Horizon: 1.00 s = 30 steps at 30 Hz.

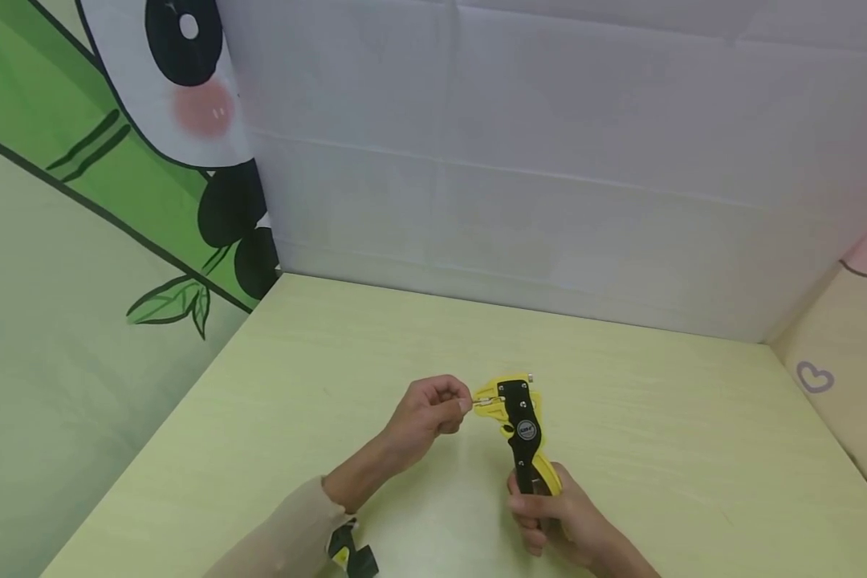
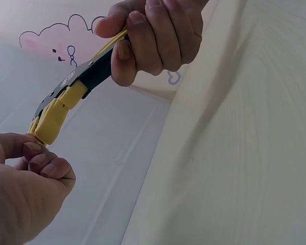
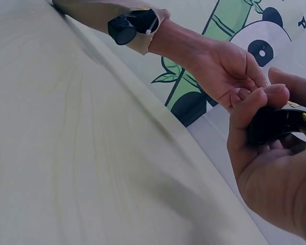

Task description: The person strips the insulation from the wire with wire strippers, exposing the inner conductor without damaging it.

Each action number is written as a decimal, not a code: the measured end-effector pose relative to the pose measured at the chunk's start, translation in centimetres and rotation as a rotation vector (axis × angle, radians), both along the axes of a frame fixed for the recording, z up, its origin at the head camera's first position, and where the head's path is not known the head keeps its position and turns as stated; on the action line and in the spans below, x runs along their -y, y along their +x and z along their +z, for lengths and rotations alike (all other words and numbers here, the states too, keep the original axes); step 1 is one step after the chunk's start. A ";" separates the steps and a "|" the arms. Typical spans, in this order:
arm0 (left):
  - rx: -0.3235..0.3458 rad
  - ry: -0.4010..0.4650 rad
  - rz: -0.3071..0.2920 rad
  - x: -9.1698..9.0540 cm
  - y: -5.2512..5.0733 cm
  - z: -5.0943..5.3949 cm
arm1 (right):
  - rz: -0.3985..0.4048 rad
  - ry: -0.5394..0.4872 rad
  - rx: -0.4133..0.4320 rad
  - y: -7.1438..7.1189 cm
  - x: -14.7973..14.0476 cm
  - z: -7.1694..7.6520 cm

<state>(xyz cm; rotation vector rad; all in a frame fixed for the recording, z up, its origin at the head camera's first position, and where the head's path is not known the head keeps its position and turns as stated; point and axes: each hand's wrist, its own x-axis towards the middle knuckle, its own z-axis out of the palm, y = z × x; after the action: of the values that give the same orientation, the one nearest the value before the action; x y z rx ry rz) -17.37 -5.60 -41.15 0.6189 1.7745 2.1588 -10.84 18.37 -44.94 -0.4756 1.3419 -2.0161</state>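
A yellow-and-black wire stripper (image 1: 524,413) is held upright above the table, its yellow nose pointing left. My right hand (image 1: 559,514) grips its handles low down, fingers wrapped around them; the right wrist view shows the black handle (image 3: 265,125) inside that grip. At the nose, my left hand (image 1: 433,413) pinches a thin wire (image 1: 476,401) between thumb and forefinger, its other fingers curled. Little of the wire shows, and its end lies within the stripper's mouth. In the left wrist view the left fingertips meet the yellow nose (image 2: 52,122).
Beneath the hands is a pale yellow-green table (image 1: 332,345). A plain whitish cloth wall (image 1: 513,177) stands behind it, with a printed panda-and-bamboo sheet (image 1: 137,185) to the left. A black wrist camera (image 1: 361,558) sits at the left sleeve.
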 end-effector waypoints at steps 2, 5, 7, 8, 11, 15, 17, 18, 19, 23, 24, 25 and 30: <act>0.005 0.003 -0.007 0.1 0.0 -0.1 | 0.008 -0.007 -0.003 -0.1 0.0 -0.1; 0.012 0.010 -0.015 0.2 -0.1 -0.3 | 0.020 -0.010 -0.008 -0.2 0.0 -0.3; 0.016 0.014 -0.020 0.3 -0.1 -0.5 | 0.028 -0.017 -0.016 -0.2 0.0 -0.4; 0.017 0.017 -0.024 0.4 -0.2 -0.6 | 0.032 -0.022 -0.023 -0.3 0.0 -0.4; 0.023 0.021 -0.035 0.6 -0.3 -0.8 | 0.046 -0.040 -0.038 -0.3 0.1 -0.5; 0.032 0.020 -0.053 0.9 -0.1 -0.9 | 0.059 -0.035 -0.021 -0.2 0.1 -0.4; 0.039 0.014 -0.060 1.1 0.0 -0.9 | 0.064 -0.020 -0.003 -0.1 0.1 -0.4; 0.043 0.010 -0.065 1.2 0.0 -1.0 | 0.065 -0.014 0.010 -0.1 0.1 -0.4; 0.045 0.006 -0.070 1.3 0.0 -1.0 | 0.071 -0.017 0.015 0.0 0.1 -0.5; 0.049 0.007 -0.094 1.5 0.1 -1.3 | 0.100 -0.062 0.023 0.1 0.0 -0.9; 0.043 0.010 -0.102 1.6 0.1 -1.3 | 0.107 -0.078 0.020 0.1 0.0 -1.0; 0.037 0.014 -0.108 1.6 0.0 -1.3 | 0.114 -0.091 0.012 0.1 0.0 -1.1; 0.012 0.024 -0.135 1.8 0.0 -1.4 | 0.119 -0.104 0.021 0.1 0.0 -1.4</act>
<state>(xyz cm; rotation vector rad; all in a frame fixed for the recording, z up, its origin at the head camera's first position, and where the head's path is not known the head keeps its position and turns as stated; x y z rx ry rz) -17.32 -7.36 -42.52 0.7091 1.6535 2.0916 -10.74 18.33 -46.30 -0.5670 1.1726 -1.9934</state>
